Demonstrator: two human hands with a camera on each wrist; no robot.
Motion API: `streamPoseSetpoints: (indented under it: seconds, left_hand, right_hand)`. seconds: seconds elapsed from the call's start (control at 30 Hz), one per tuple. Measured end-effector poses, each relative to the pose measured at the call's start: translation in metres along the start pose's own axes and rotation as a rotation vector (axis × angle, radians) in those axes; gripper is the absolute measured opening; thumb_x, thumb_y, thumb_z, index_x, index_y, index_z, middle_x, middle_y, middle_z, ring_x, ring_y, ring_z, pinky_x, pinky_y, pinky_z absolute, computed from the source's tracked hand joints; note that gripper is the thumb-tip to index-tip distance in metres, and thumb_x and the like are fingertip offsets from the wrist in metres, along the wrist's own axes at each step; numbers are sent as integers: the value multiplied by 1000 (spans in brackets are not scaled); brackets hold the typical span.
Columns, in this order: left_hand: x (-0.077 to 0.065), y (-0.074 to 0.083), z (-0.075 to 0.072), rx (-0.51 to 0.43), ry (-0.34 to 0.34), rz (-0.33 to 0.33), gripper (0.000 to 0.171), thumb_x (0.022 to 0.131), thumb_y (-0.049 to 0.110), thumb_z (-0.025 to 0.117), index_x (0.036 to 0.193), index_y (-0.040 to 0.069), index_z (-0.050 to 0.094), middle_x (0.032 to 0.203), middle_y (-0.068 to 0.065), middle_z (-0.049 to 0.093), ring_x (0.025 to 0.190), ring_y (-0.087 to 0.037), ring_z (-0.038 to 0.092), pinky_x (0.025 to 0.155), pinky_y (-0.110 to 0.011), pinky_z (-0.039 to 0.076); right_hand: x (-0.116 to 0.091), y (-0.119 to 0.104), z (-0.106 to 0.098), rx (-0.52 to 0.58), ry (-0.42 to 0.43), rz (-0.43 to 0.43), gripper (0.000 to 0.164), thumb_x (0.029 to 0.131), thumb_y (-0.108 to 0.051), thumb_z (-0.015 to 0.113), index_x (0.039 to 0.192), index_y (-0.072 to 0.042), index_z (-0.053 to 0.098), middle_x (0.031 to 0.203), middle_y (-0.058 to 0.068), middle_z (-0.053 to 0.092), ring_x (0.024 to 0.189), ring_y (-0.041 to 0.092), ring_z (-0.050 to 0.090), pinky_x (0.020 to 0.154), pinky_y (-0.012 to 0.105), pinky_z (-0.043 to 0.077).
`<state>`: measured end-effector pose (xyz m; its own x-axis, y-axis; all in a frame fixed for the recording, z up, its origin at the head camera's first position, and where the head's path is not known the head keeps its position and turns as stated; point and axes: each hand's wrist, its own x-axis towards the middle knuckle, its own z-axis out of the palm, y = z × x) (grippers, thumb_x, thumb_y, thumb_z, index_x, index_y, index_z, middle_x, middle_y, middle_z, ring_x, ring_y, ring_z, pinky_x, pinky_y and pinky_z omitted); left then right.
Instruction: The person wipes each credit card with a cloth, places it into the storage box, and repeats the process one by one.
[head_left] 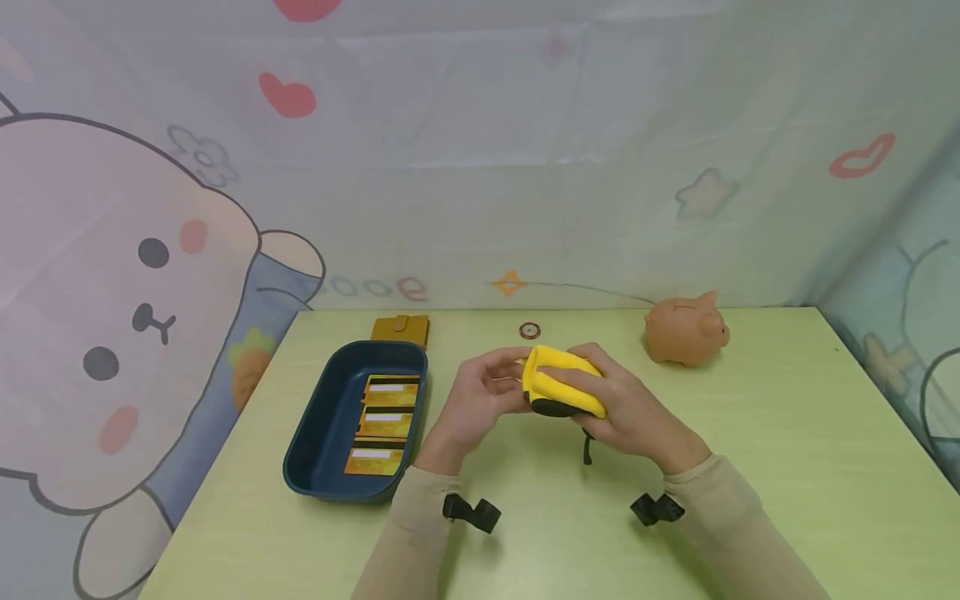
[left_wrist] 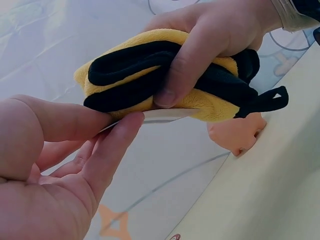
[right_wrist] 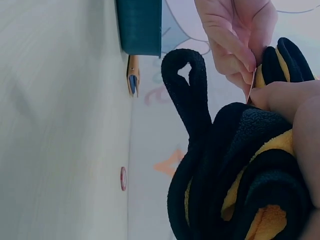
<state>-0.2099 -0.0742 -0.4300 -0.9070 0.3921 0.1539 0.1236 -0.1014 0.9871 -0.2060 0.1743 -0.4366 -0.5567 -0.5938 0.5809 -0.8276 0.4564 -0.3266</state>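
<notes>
My right hand (head_left: 633, 410) grips a folded yellow cloth (head_left: 551, 379) with black edging and a black hanging loop (left_wrist: 274, 99). Between the fingertips of my left hand (head_left: 472, 404) is a thin pale card (left_wrist: 162, 116), pinched near one end. In the left wrist view the cloth lies against the card's upper side, the right thumb pressing near it. Much of the card is hidden by cloth and fingers; from the head it does not show. Close to the left forearm stands a dark blue tray (head_left: 303, 433) holding yellow cards (head_left: 381, 423) in a column.
Behind the tray lies a mustard wallet (head_left: 401, 330) with a snap strap. A round red-and-white chip (head_left: 529, 331) rests near the table's back edge. At the back right stands an orange piggy bank (head_left: 684, 331). A printed curtain (head_left: 480, 167) hangs behind the table (head_left: 810, 433).
</notes>
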Motion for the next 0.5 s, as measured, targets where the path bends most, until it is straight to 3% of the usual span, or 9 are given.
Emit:
streamPoseSetpoints:
  seconds: [0.23, 0.5]
  left_hand:
    - [1, 4, 2, -29, 61, -8, 46, 94, -11, 70, 138, 1, 65, 106, -12, 69, 83, -18, 73, 82, -43, 65]
    - [-1, 8, 1, -94, 110, -22, 46, 94, -13, 67, 139, -1, 64, 104, -11, 62, 92, -21, 75, 81, -39, 65]
  right_hand:
    - [1, 1, -4, -12, -4, -3, 68, 81, 3, 86, 140, -21, 65, 133, 12, 53, 108, 26, 62, 82, 43, 62]
    - [-2, 5, -7, -22, 0, -5, 67, 80, 5, 85, 139, -21, 67, 133, 12, 54, 108, 25, 61, 81, 42, 62]
